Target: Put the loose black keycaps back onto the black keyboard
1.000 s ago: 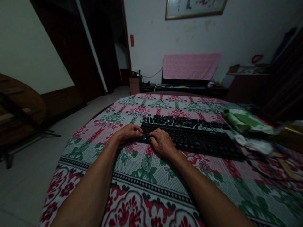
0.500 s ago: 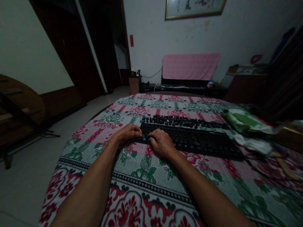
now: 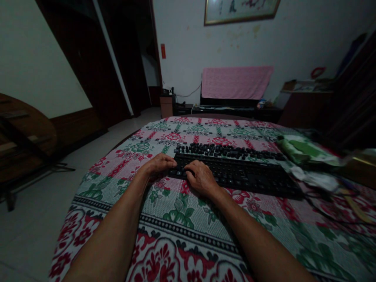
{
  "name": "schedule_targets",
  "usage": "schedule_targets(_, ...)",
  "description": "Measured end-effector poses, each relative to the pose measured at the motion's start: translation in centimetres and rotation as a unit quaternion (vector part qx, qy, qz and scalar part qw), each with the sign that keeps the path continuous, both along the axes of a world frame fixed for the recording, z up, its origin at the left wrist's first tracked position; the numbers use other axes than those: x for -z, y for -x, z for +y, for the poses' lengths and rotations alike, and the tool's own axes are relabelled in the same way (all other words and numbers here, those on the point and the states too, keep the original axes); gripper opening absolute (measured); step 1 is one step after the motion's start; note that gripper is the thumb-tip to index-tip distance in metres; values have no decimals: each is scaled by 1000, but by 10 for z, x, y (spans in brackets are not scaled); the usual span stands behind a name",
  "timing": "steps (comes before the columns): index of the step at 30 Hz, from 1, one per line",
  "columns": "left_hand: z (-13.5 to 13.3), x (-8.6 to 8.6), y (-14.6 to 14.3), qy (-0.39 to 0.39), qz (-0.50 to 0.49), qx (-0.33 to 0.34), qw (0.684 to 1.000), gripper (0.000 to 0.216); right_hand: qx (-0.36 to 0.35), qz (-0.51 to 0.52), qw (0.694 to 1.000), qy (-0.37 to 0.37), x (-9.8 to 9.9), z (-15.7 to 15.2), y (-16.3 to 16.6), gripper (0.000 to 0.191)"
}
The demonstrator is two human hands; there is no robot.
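Observation:
A black keyboard (image 3: 241, 174) lies across a table covered with a red and green flowered cloth (image 3: 182, 219). Behind it runs a row of loose black keycaps (image 3: 226, 150). My left hand (image 3: 157, 166) is curled round the keyboard's left end and grips it. My right hand (image 3: 201, 178) rests just to the right of it, with its fingers bent down and pinched over the keys at the near left corner. The fingertips are hidden, so I cannot make out what they pinch.
A green and white bag (image 3: 305, 150) and crumpled plastic (image 3: 315, 180) lie at the table's right side, with cables (image 3: 331, 217) trailing there. A low cabinet with a pink cloth (image 3: 236, 82) stands at the far wall. The tiled floor (image 3: 32, 219) is to the left.
Both hands have stayed at the keyboard's left end. Only the fingers have shifted slightly.

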State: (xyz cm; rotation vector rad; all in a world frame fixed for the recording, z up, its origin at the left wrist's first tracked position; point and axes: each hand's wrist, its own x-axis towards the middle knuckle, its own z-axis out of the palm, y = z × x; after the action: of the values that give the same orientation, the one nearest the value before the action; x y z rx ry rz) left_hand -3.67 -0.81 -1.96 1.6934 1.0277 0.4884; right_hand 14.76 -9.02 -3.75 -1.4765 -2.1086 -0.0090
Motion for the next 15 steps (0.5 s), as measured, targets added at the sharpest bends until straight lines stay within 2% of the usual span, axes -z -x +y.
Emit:
schedule_targets(7, -3, -2, 1, -37, 6, 14, 999, 26, 2, -5, 1000, 7, -1, 0, 0, 23)
schedule_targets(15, -7, -1, 2, -10, -24, -4, 1000, 26, -49, -15, 999, -18, -9, 2, 8, 28)
